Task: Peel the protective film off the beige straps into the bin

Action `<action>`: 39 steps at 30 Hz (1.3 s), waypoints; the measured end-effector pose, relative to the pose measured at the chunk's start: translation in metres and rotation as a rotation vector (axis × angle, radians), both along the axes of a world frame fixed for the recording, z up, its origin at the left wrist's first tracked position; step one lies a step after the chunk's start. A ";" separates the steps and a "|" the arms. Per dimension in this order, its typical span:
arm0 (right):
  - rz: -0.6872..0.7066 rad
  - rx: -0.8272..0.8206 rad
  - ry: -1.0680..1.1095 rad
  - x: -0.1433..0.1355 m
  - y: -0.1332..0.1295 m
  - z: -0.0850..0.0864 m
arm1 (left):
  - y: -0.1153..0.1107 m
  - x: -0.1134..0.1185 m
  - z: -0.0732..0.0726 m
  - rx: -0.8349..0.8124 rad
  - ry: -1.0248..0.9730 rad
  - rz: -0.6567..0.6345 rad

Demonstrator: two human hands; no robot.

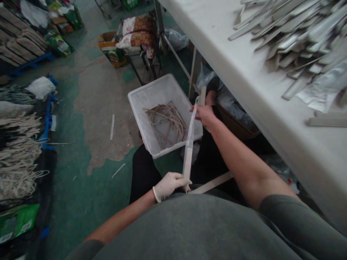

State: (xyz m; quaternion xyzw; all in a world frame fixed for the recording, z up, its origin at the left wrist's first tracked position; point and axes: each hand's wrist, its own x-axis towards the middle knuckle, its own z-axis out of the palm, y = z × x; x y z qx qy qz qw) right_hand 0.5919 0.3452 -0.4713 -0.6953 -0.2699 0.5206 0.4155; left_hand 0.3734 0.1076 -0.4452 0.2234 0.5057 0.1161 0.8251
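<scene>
My left hand (169,185), in a pale thin glove, is closed near my waist on a flat beige strap (188,160) and the lower end of a clear plastic sleeve around it. The sleeve (191,128) runs up, narrow and crumpled, to my right hand (206,113). That bare hand is closed on the sleeve's upper part, and a flat beige strap end (203,94) sticks up beyond its fingers. Another beige strap length (213,183) slants across my lap from beside my left hand. Whether these lengths are one strap, I cannot tell.
Between my knees stands a white plastic bin (162,151) holding loose beige straps (168,121). A table (217,39) at right bears a heap of sleeved strips (298,39). Left are bundled cords (21,155) on a pallet; behind, a cushioned stool (139,34) and a carton (112,50).
</scene>
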 end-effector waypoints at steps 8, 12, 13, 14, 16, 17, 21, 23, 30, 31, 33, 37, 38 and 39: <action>0.935 0.020 -0.338 0.006 -0.083 0.028 | 0.055 -0.014 -0.027 -0.094 0.077 0.661; 1.258 0.068 -0.412 -0.019 -0.177 0.023 | 0.074 -0.011 -0.038 -0.103 0.059 0.769; 1.244 0.047 -0.466 -0.023 -0.192 0.023 | 0.075 -0.008 -0.039 -0.104 0.056 0.782; 1.217 0.011 -0.530 -0.026 -0.202 0.023 | 0.076 -0.006 -0.040 -0.108 0.056 0.795; 1.165 -0.051 -0.663 -0.032 -0.213 0.027 | 0.074 -0.001 -0.040 -0.119 0.051 0.815; 1.146 -0.071 -0.712 -0.034 -0.214 0.030 | 0.073 0.001 -0.039 -0.122 0.045 0.825; 1.103 -0.088 -0.726 -0.042 -0.210 0.039 | 0.064 0.004 -0.036 -0.092 -0.012 0.830; 1.083 -0.080 -0.689 -0.047 -0.203 0.040 | 0.058 0.009 -0.035 -0.064 -0.039 0.823; 1.139 -0.018 -0.701 -0.058 -0.175 0.055 | 0.058 0.016 -0.033 0.027 -0.071 0.793; 1.165 -0.038 -0.732 -0.058 -0.175 0.059 | 0.060 0.014 -0.032 0.034 -0.070 0.811; 1.200 -0.076 -0.786 -0.057 -0.176 0.066 | 0.061 0.011 -0.030 0.041 -0.080 0.829; 1.164 -0.055 -0.831 -0.058 -0.176 0.066 | 0.055 0.017 -0.031 0.017 -0.108 0.753; 1.155 -0.050 -0.819 -0.058 -0.175 0.064 | 0.055 0.018 -0.031 0.014 -0.104 0.744; 1.154 -0.045 -0.799 -0.058 -0.175 0.062 | 0.057 0.017 -0.032 0.017 -0.092 0.752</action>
